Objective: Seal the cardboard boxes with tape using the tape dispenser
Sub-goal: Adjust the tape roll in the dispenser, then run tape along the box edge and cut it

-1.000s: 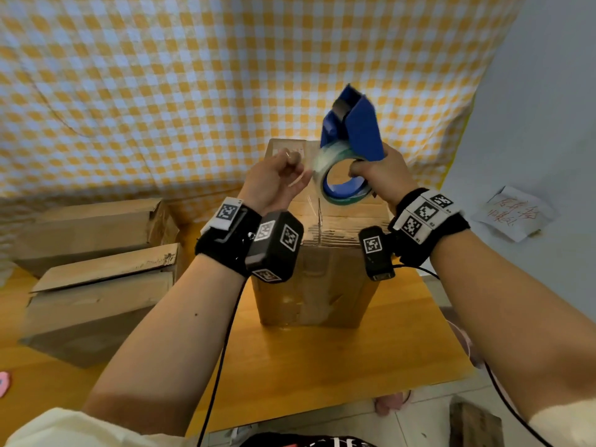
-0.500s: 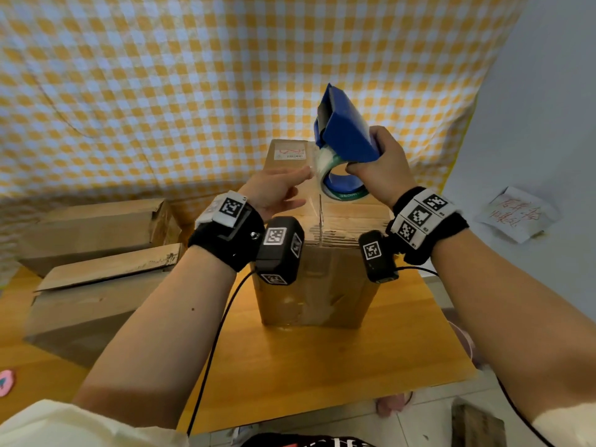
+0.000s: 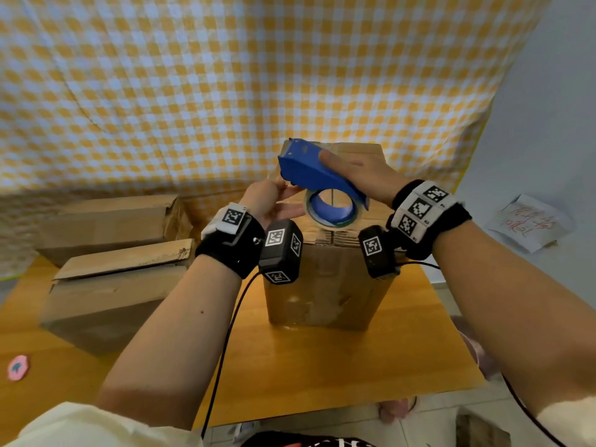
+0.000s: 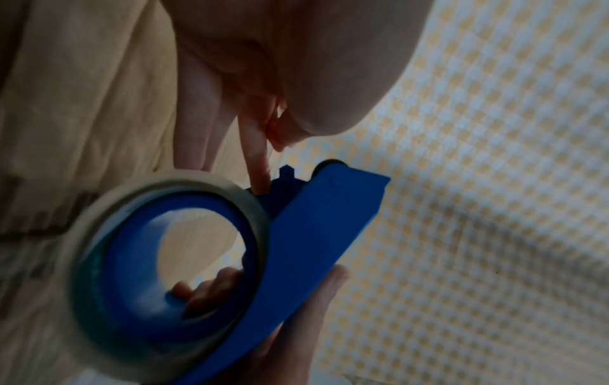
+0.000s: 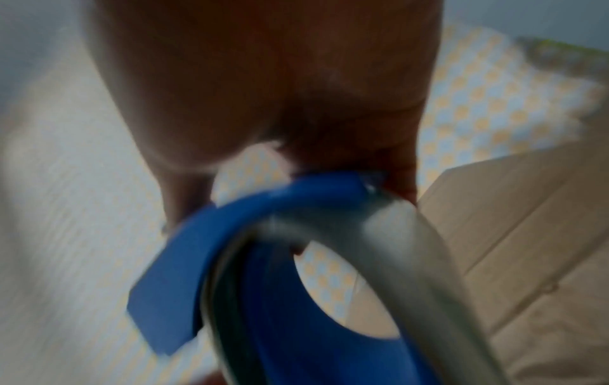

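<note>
Your right hand (image 3: 358,175) grips the light, rigid tape dispenser (image 3: 309,171) above the upright box (image 3: 325,285) at the table's (image 3: 322,366) twelve o'clock, while your left hand (image 3: 271,201) reaches with loosely extended fingers for the thin, sticky, easily creased tape end, best pinched at its corners.

Cardboard boxes: three. One upright box (image 3: 325,285) at centre of the table (image 3: 322,366); two flatter boxes at left, the nearer (image 3: 106,295) in front of the farther (image 3: 109,217).
Tape dispensers: one, blue (image 3: 309,169).
Tape rolls: one (image 3: 332,209), mounted on the dispenser.
Hands: two, left hand (image 3: 267,201) and right hand (image 3: 358,174).
Wrist straps with printed markers: two, one per wrist.
Wrist-mounted black camera units: two.
Pink round items: one (image 3: 17,367), at left table edge.
Handwritten paper notes: one (image 3: 529,221), on the right wall.
Checked cloths: one (image 3: 225,75), hung behind.
</note>
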